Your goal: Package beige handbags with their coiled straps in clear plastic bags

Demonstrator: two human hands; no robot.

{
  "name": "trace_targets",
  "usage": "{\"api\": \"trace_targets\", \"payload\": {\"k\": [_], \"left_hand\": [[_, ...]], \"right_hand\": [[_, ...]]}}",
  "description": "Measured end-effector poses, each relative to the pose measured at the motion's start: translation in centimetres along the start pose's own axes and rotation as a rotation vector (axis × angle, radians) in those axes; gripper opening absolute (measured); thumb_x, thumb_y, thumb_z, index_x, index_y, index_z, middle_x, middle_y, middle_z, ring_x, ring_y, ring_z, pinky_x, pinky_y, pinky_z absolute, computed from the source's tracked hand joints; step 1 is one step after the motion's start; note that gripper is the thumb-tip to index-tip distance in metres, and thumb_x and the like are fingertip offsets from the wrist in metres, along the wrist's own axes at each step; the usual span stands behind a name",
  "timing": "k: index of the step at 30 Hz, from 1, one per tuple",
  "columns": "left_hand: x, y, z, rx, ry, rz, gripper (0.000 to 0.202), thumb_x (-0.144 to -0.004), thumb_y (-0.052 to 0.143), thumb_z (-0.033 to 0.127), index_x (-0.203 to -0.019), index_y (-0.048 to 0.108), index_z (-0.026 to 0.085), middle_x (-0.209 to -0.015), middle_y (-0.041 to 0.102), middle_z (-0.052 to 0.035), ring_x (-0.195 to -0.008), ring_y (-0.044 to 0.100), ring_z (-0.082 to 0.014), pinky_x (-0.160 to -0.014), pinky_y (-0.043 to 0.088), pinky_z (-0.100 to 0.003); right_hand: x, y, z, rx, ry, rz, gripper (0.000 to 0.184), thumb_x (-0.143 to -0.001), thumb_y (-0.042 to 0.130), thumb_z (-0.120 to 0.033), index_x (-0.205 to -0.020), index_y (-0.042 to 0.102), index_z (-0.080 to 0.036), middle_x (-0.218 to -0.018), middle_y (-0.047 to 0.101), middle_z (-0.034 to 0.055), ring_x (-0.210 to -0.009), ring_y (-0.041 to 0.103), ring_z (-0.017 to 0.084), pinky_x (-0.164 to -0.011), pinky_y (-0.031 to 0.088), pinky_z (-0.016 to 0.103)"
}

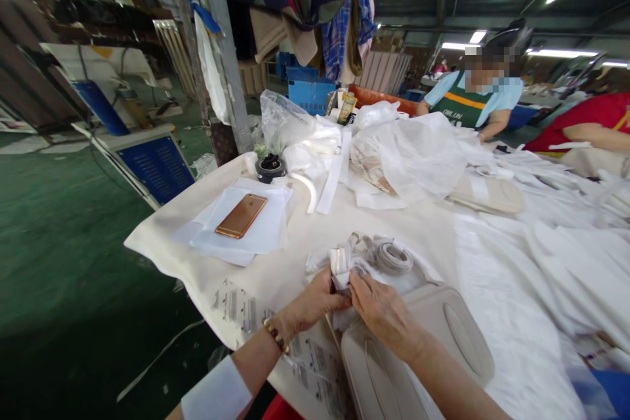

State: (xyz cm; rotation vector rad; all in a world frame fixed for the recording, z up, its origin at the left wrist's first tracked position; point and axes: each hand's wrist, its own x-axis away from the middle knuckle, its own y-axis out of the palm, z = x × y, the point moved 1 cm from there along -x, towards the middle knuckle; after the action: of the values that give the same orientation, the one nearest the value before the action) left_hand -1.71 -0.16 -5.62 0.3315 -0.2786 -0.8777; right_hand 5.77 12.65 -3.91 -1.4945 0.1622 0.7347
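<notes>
My left hand (315, 302) and my right hand (381, 312) meet over the near edge of a cloth-covered table (162, 246). Both pinch a small white folded strip of material (339, 266) held upright between the fingertips. Just behind it lies a clear bag with coiled white strap (391, 256). A beige padded panel (443, 341) lies under my right wrist. My left wrist wears a beaded bracelet (275, 335) and a white sleeve cuff.
A gold phone (241, 215) rests on white sheets at the left. A black tape roll (270, 167), plastic bags (408, 157) and white fabric pieces (551, 256) cover the table. Two people sit at the far right. A metal post (224, 46) stands behind; green floor lies left.
</notes>
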Motion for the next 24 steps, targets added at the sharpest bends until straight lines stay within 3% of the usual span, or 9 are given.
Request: {"api": "trace_targets", "payload": {"k": [5,12,18,24], "left_hand": [[-0.2,-0.1,-0.2,-0.037,0.032,-0.016,0.055,-0.055,0.064,0.007,-0.108,0.053,0.016,-0.103,0.062,-0.0036,-0.100,0.052,-0.0225,-0.086,0.040,-0.031],[-0.2,0.0,-0.3,0.011,0.021,0.020,0.052,-0.053,0.069,0.009,-0.103,0.055,0.017,-0.099,0.063,-0.0028,-0.099,0.052,-0.0229,-0.087,0.040,-0.032],[-0.3,-0.2,-0.9,0.057,0.008,0.031,0.048,-0.053,0.068,0.011,-0.099,0.057,0.018,-0.097,0.064,-0.0020,-0.097,0.053,-0.0229,-0.088,0.040,-0.034],[0.1,-0.3,-0.8,0.049,0.017,0.014,0.050,-0.049,0.067,0.007,-0.097,0.059,0.018,-0.090,0.063,0.0006,-0.087,0.054,-0.0186,-0.086,0.040,-0.030]], "right_hand": [[0.1,0.4,-0.5,0.091,0.017,-0.006,0.026,-0.090,0.031,-0.006,-0.101,0.054,-0.007,-0.069,0.060,0.0080,-0.053,0.057,0.017,-0.043,0.044,0.027],[-0.5,1.6,-1.7,0.067,0.285,0.120,0.031,-0.094,0.029,-0.015,-0.071,0.048,-0.020,-0.057,0.054,0.0006,-0.049,0.054,0.014,-0.045,0.038,0.025],[-0.5,2.3,-2.6,0.079,0.478,0.129,0.035,-0.096,0.027,-0.018,-0.067,0.047,-0.021,-0.056,0.055,0.0015,-0.047,0.053,0.015,-0.047,0.032,0.026],[-0.5,2.5,-2.5,0.072,0.553,0.175,0.040,-0.098,0.025,-0.023,-0.065,0.047,-0.020,-0.049,0.055,0.0000,-0.039,0.049,0.013,-0.042,0.024,0.027]]}}
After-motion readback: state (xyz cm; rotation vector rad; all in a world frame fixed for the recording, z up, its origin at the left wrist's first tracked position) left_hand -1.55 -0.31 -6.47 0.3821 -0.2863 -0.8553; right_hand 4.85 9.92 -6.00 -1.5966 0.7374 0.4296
